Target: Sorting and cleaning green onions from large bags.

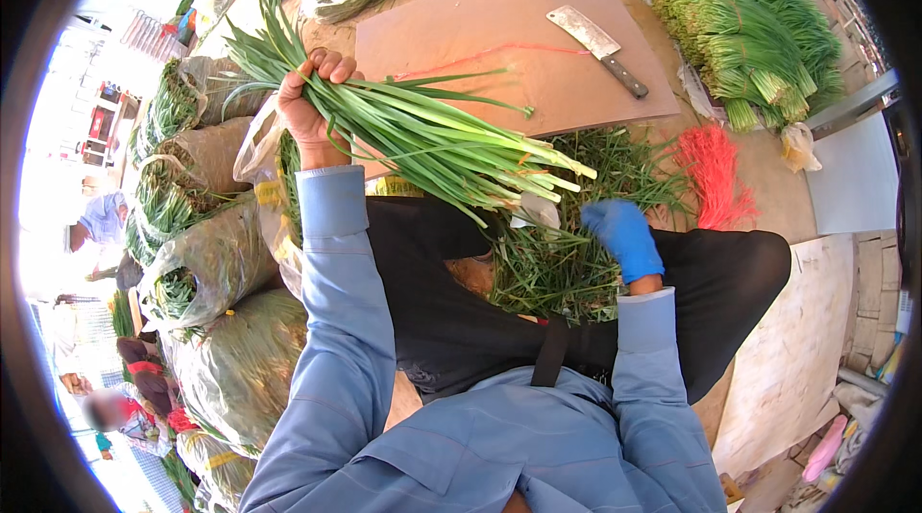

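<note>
A bunch of long green leafy stalks, likely garlic chives (439, 135), is gripped near its leafy end by my bare left hand (313, 99). Its pale stem ends point right and down over my lap. My right hand (623, 235), in a blue glove, is just right of and below those stem ends and looks blurred; its finger pose is unclear. Under both lies a heap of loose green leaves (555, 271) between my legs. A cleaver (594, 45) with a dark handle rests on a brown board (468, 30) in front of me, beside a thin red strip (497, 48).
Tied green bundles (742, 23) are stacked at the upper right. Red plastic strips (713, 178) lie right of the leaf heap. Plastic bags of greens (209, 253) line my left side. Two people (104, 217) are in the left background. A pale board (785, 362) lies at the right.
</note>
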Demonstrator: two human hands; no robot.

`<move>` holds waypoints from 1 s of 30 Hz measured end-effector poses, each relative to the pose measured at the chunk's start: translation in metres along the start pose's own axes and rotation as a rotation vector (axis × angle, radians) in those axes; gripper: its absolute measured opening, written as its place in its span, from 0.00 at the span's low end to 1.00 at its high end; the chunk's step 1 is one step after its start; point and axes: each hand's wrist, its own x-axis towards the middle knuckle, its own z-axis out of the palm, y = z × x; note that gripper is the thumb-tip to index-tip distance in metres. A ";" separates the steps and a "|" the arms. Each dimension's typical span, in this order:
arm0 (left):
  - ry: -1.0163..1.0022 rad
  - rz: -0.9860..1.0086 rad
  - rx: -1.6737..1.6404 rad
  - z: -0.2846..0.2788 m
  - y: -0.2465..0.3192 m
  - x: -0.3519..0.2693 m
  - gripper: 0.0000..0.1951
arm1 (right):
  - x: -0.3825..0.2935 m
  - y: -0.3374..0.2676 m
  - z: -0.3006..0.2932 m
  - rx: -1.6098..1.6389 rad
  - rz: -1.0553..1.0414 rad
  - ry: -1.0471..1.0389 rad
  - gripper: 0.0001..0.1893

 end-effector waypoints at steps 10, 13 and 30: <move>0.116 0.021 0.061 -0.003 -0.005 0.004 0.07 | -0.008 -0.105 -0.077 0.832 -0.306 0.197 0.24; 0.085 0.008 -0.005 -0.005 -0.005 0.003 0.07 | -0.009 -0.107 -0.087 0.854 -0.373 0.088 0.27; 0.158 -0.048 0.097 -0.005 -0.015 0.007 0.06 | 0.010 -0.119 -0.047 0.688 -0.258 0.366 0.07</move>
